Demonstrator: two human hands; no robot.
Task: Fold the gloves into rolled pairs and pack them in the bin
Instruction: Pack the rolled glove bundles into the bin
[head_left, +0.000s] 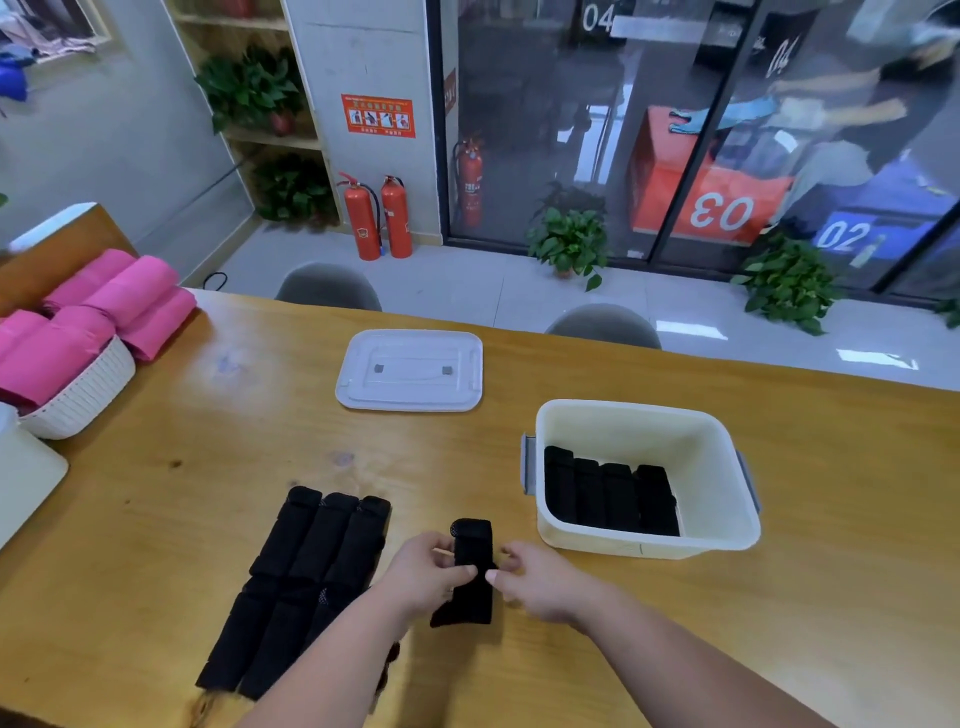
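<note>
While hands (426, 571) (540, 579) pinch black glove (470, 540), orange box (670, 171) reads 03

Row of gloves (291, 582) partly under left forearm (332, 670), pink rolls (78, 322) cut by edge

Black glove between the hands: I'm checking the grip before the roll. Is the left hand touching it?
Touching. The head view shows the left hand with its thumb laid over the black glove, pinching it at the left edge.
</note>
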